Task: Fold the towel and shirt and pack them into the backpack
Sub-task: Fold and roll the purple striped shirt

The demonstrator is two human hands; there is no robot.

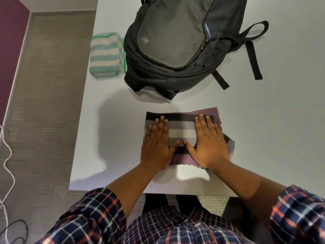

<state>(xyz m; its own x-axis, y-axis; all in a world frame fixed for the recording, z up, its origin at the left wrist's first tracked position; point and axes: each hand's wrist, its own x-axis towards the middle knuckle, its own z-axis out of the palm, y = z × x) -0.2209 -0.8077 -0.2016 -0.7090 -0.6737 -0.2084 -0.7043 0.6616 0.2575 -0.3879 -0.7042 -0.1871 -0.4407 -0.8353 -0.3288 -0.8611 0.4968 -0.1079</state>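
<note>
A folded shirt (182, 133) with grey, white, dark and mauve stripes lies on the white table (114, 129), near its front edge. My left hand (156, 143) presses flat on the shirt's left half, fingers straight. My right hand (207, 143) presses flat on its right half, thumbs almost meeting. A folded green and cream striped towel (106, 54) sits at the table's left edge, beside a dark grey backpack (175, 41) lying face up farther back. The backpack's zips look closed.
Backpack straps (253, 59) trail over the table to the right. The table's left edge drops to grey carpet (44, 103), where a white cable (7, 155) lies. Bare table surface spreads right of the shirt.
</note>
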